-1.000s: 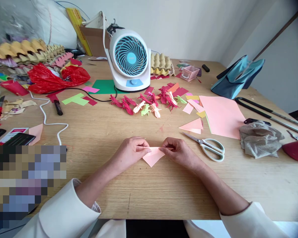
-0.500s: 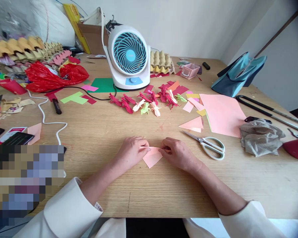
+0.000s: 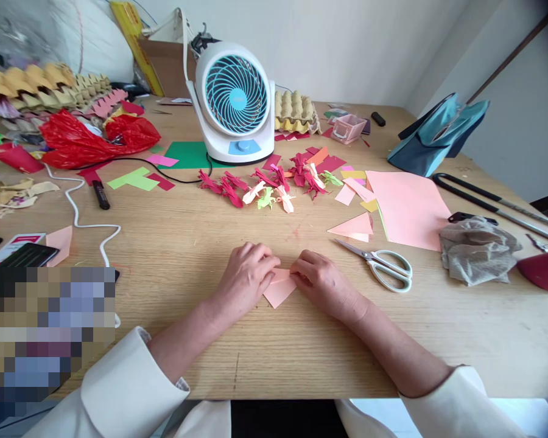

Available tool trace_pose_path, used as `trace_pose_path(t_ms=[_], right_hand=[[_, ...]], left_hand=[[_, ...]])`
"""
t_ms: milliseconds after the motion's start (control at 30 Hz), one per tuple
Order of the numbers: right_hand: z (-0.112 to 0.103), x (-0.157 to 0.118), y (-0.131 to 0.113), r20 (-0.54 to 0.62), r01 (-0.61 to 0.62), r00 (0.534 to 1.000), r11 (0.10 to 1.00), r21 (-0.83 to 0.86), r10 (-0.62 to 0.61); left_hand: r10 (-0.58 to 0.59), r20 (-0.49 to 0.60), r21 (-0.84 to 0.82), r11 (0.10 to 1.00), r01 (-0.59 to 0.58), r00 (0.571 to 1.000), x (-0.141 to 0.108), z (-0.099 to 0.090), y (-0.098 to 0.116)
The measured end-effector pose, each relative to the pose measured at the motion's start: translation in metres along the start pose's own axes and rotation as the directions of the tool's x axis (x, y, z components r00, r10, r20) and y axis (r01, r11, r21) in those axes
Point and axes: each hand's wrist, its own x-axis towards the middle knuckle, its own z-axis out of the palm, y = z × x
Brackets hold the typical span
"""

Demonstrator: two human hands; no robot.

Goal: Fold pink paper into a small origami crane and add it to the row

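Observation:
A small pink sheet of paper (image 3: 279, 291), folded along its top edge, lies on the wooden table between my hands. My left hand (image 3: 251, 274) grips its left side, thumb and fingers closed at the fold. On the other side my right hand (image 3: 318, 281) pinches the right end of the fold, its fingertips partly hidden behind the knuckles. The lower corner of the paper points toward me. To the right of my right hand lie white-handled scissors (image 3: 383, 267), blades toward the upper left. Just beyond them rest folded pink paper triangles (image 3: 354, 226).
A white and blue fan (image 3: 237, 100) stands at the back. Several small folded paper figures (image 3: 267, 188) lie before it. To the right are a large pink sheet (image 3: 408, 207), a crumpled grey cloth (image 3: 477, 249) and a blue bag (image 3: 438, 137). A white cable (image 3: 89, 226) runs along the left.
My left hand has lifted its fingers slightly and shifted toward the middle of the fold. The right hand has moved a little left along the top edge. The view has shifted slightly.

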Motion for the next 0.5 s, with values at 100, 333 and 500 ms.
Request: trace_pose_path(t_ms=[100, 333, 500], right_hand=[[0.0, 0.0, 0.0, 0.0, -0.01, 1.0, 0.998, 0.059, 0.01], [-0.029, -0.017, 0.015, -0.043, -0.048, 0.998, 0.991, 0.126, 0.054], [-0.027, -0.042, 0.017, -0.061, 0.022, 0.998, 0.998, 0.059, -0.019]], left_hand=[[0.194, 0.076, 0.005, 0.981, -0.195, 0.978, -0.005, 0.003, 0.002], [0.241, 0.16, 0.204, 0.941, -0.271, 0.957, -0.018, 0.002, 0.012], [0.258, 0.169, 0.306, 0.904, -0.3, 0.951, -0.018, -0.002, 0.019]])
